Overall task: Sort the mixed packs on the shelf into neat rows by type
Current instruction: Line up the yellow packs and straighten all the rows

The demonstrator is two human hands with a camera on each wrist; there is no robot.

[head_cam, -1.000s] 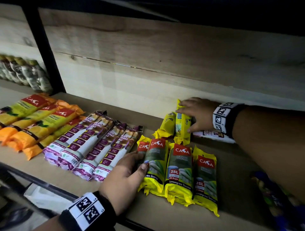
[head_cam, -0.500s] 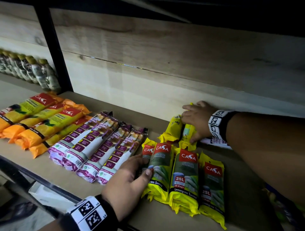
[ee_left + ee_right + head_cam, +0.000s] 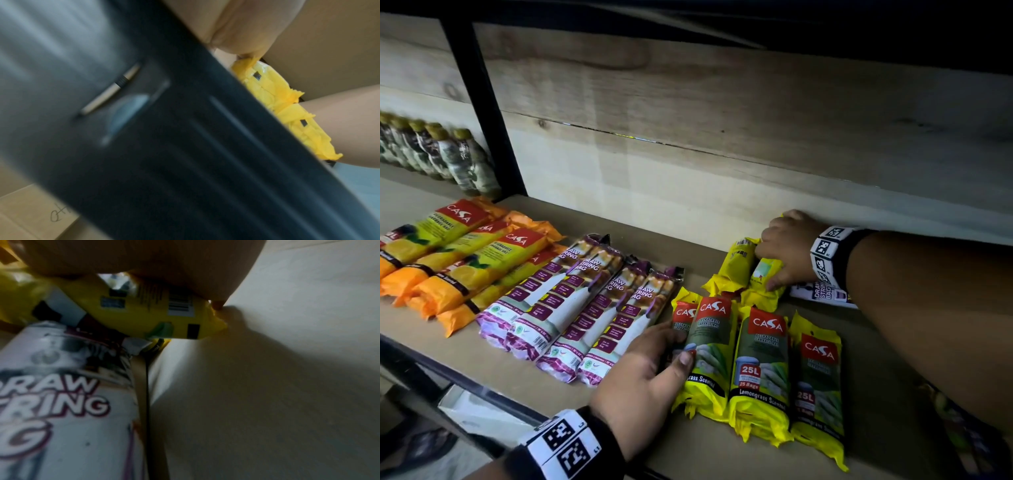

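Note:
A row of yellow lemongrass packs (image 3: 760,359) lies at the front of the wooden shelf (image 3: 876,394). My left hand (image 3: 671,346) holds the leftmost yellow pack (image 3: 681,317), thumb on top and fingers along its left side. The left wrist view shows the yellow pack ends (image 3: 287,105) under my palm. At the back, my right hand (image 3: 767,263) grips a loose yellow pack (image 3: 763,277) beside another yellow pack (image 3: 736,267). In the right wrist view this yellow pack (image 3: 154,316) lies barcode side up under my fingers, next to a white draw string pack (image 3: 61,402).
Purple-and-white draw string packs (image 3: 585,301) lie in a row left of the yellow ones, and orange packs (image 3: 458,257) further left. One white draw string pack (image 3: 822,294) lies under my right wrist. Bottles (image 3: 448,154) stand beyond a black post (image 3: 482,113). The back wall (image 3: 688,188) is close.
My right hand has closed round the loose yellow pack at the back and tipped it over. My left hand has stayed on the front row.

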